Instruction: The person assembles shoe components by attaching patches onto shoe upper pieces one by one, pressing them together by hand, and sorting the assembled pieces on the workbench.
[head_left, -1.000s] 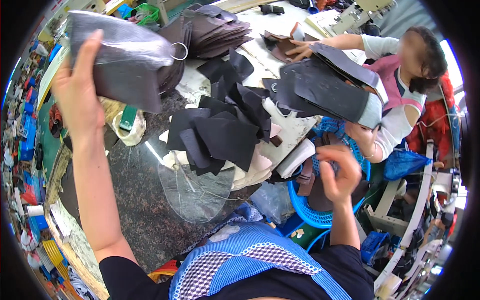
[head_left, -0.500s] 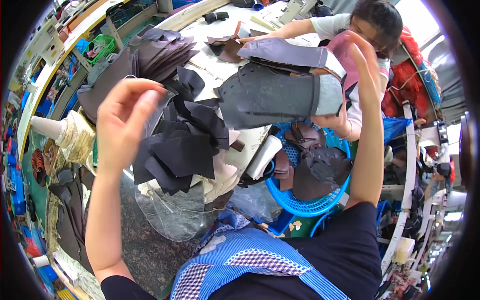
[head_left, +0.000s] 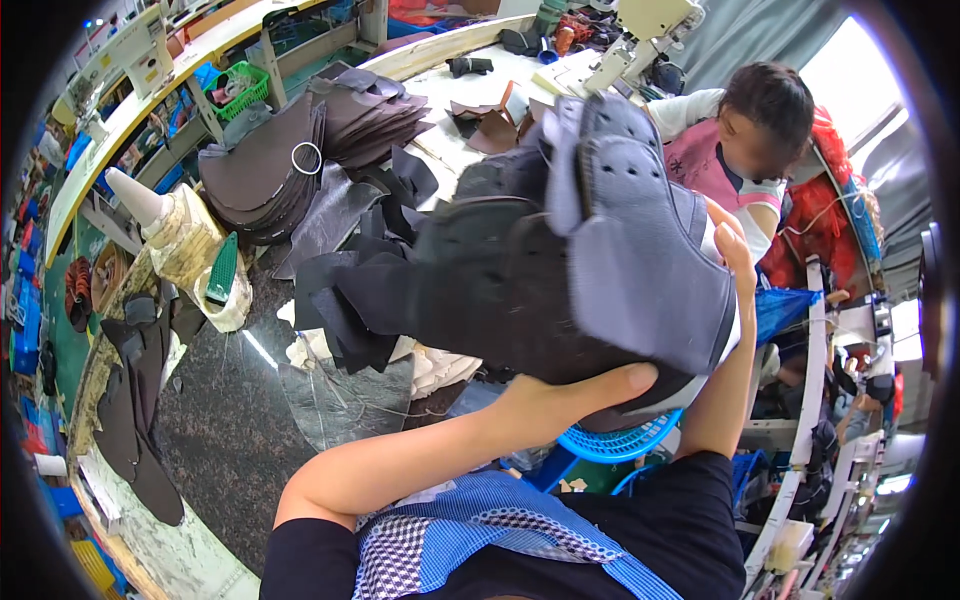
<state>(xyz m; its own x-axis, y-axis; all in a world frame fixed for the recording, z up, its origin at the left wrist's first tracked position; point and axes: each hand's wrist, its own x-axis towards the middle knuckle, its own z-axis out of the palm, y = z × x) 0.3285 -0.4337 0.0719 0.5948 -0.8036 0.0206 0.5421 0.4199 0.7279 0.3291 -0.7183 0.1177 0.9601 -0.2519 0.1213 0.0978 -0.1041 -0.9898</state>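
A bundle of dark grey leather shoe uppers with punched eyelet holes is lifted in front of me, above the work surface. My left hand grips its lower edge, the thumb lying across the front. At the right edge is my right hand, its fingers curled round the bundle. Black fabric pieces lie in a heap just left of the uppers. The bundle covers most of the blue plastic basket beneath it.
Another person sits across at the upper right, hands hidden. Stacked brown leather pieces lie at the far left, near a sewing post with a pale cone of thread. Beyond stand a sewing machine and a green basket.
My left hand has swung right from its raised place onto the uppers. My right hand has come down onto their right edge. The bundle, earlier held by the other person, is nearer me.
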